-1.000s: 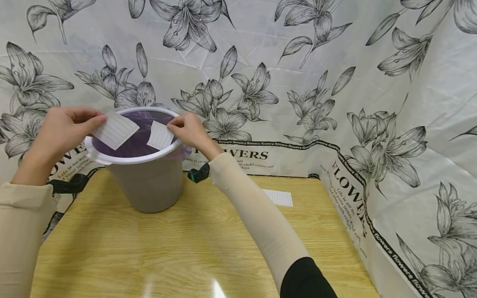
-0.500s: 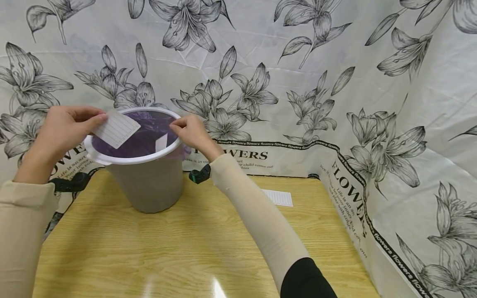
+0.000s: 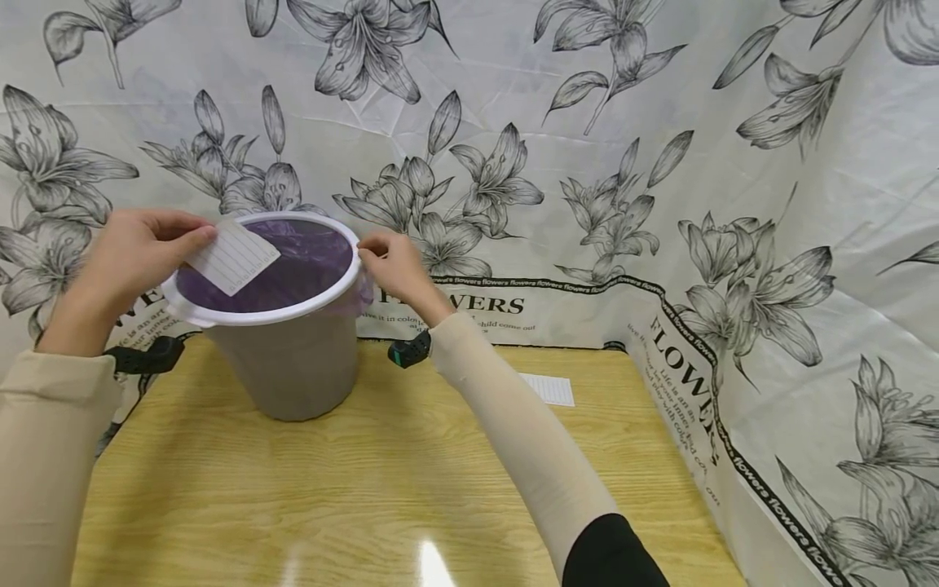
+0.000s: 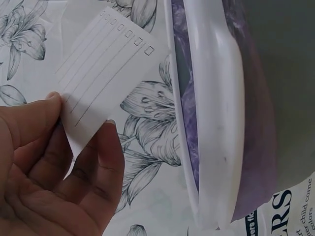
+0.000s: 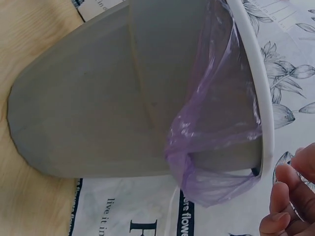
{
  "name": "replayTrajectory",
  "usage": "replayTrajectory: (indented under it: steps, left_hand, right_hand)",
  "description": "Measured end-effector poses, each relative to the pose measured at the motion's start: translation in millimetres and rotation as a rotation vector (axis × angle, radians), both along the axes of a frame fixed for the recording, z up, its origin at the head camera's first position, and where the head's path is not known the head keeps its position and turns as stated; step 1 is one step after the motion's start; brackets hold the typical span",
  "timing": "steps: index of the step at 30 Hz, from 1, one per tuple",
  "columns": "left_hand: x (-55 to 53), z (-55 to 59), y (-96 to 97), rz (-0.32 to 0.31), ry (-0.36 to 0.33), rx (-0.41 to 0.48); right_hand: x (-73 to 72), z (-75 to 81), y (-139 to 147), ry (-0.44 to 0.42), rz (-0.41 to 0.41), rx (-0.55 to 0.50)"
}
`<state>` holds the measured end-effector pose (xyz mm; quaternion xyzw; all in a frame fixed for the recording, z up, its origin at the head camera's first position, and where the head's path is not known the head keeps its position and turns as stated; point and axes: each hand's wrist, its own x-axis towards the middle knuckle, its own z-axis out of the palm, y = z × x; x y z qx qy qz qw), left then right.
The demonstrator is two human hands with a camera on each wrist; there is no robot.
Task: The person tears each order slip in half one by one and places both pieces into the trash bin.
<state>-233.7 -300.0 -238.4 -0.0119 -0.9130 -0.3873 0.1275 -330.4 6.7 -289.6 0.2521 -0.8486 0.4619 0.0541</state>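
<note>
My left hand (image 3: pixel 139 254) pinches a small lined paper card (image 3: pixel 236 258) by one corner, above the left side of a grey trash bin (image 3: pixel 289 371). Thumb and fingers meet on the card (image 4: pixel 106 69) in the left wrist view. A white rim ring (image 3: pixel 253 315) holds a purple trash bag (image 3: pixel 311 257) inside the bin. Just outside the right rim is my right hand (image 3: pixel 399 265), fingers loosely curled and nothing seen between them. In the right wrist view the hand (image 5: pixel 295 196) is beside the rim, near overhanging purple bag (image 5: pixel 189 142). The bin's bottom is hidden.
Another lined card (image 3: pixel 550 389) lies on the wooden table (image 3: pixel 352 489), right of the bin and partly behind my right forearm. Floral fabric (image 3: pixel 499 122) hangs behind and at the right of the table.
My right hand let go of a lined card, which dropped into the bin out of sight. That hand then moved right, past the rim. The left hand stayed nearly in place with its card.
</note>
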Motion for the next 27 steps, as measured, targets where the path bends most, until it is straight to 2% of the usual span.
replayTrajectory:
  steps: [4, 16, 23, 27]
  left_hand:
    - [-3.9, -1.8, 2.5, -0.006, 0.012, -0.033]
    - [-5.7, -8.0, 7.0, 0.007, -0.019, -0.068]
    - [-6.6, -9.1, 7.0, 0.001, -0.023, -0.068]
    - [-7.1, -8.9, 7.3, -0.004, -0.027, -0.062]
  right_hand:
    - [-0.3, -4.4, 8.2, -0.004, -0.010, -0.024]
    - [-6.8, -17.1, 26.8, 0.000, -0.063, 0.031]
    - [-10.1, -24.1, 34.0, -0.055, -0.087, 0.021]
    - [-10.7, -27.0, 39.6, -0.053, -0.090, 0.018]
